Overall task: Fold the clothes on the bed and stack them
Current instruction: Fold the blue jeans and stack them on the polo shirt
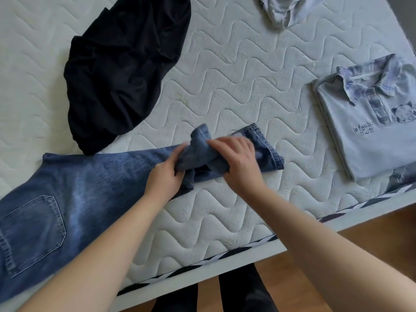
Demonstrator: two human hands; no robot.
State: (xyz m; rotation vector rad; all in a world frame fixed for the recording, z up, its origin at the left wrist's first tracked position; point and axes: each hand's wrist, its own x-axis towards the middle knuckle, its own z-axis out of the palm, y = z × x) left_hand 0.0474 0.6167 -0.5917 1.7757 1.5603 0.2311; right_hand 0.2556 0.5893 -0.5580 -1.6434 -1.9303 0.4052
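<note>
A pair of blue denim jeans (74, 190) lies stretched along the near edge of the bed (225, 91), whose white quilted mattress is stitched in wavy lines. Its back pocket shows thick seams at the left. Near the hem, the left hand (165, 176) curls its fingers round a bunched, twisted fold of the leg, a closed grip on denim. The right hand (238, 161) clutches the same bunch from above. A crumpled black garment (121, 70) sits beyond. At right rests a pale collared shirt (369, 122), folded flat and rectangular. Rumpled white cloth (283, 10) lies at the far edge.
</note>
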